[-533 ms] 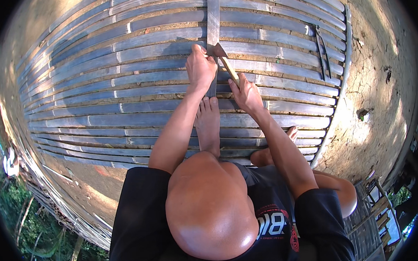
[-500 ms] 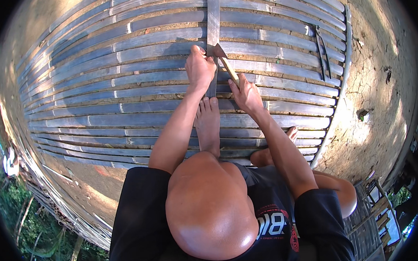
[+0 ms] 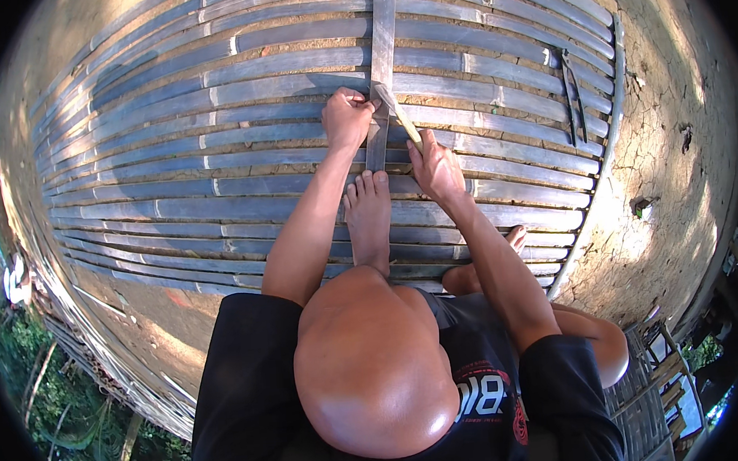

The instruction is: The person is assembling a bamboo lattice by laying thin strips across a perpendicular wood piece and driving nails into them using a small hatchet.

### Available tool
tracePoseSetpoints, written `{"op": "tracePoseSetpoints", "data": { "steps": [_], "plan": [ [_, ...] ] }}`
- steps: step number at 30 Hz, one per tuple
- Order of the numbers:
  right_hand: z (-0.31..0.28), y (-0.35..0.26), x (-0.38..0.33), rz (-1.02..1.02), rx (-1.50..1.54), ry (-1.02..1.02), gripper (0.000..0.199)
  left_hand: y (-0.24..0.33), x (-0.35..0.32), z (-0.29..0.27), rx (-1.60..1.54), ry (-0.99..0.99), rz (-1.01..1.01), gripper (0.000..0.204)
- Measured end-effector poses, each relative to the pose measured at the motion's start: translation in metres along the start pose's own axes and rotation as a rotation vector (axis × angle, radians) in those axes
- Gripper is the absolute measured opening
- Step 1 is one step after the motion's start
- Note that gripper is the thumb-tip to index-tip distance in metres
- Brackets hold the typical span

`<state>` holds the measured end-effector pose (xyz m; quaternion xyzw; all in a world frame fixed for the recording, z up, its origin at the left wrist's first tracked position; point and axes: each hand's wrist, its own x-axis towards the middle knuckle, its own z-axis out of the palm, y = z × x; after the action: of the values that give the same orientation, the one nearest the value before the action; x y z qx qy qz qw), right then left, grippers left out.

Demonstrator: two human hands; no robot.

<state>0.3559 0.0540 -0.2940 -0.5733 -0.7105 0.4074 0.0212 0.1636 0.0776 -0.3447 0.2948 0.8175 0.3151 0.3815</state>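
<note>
My right hand [image 3: 438,169] is closed round the pale wooden handle of a hammer [image 3: 405,123]. The hammer's metal head rests over a flat grey-brown strip [image 3: 383,35] that crosses the bamboo slats, running away from my bare foot [image 3: 369,218]. Beside the head, my left hand [image 3: 348,118] is closed in a pinch at the strip's left edge. Whatever its fingertips hold is too small to make out. The near end of the strip lies just ahead of my toes.
Long split-bamboo slats [image 3: 287,132] with gaps between them form the platform under me. Black long-handled pincers [image 3: 573,100] lie near its right edge. Cracked bare earth [image 3: 660,153] borders the platform. My raised knee [image 3: 373,365] stands between my arms.
The hammer head has tilted and come down onto the strip beside my left fingers. My left hand has shifted slightly down and left. The right hand stays nearly in place.
</note>
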Motion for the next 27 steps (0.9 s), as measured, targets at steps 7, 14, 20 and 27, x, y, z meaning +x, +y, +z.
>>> {"op": "tracePoseSetpoints", "data": {
  "steps": [7,14,20,27],
  "plan": [
    [-0.003,0.003,0.001,0.013,-0.048,-0.056,0.033,0.004,-0.001,-0.001,0.041,-0.012,-0.012,0.019],
    [-0.022,-0.014,-0.011,0.119,0.246,0.053,0.032,0.008,-0.011,-0.004,0.136,-0.001,0.371,0.018],
    [-0.022,0.008,-0.012,0.158,0.23,0.171,0.035,0.038,-0.008,-0.011,0.438,-0.081,0.583,0.006],
    [-0.027,-0.004,-0.013,0.154,0.239,0.159,0.045,0.051,0.013,-0.017,0.731,-0.34,0.826,0.01]
  ]
}}
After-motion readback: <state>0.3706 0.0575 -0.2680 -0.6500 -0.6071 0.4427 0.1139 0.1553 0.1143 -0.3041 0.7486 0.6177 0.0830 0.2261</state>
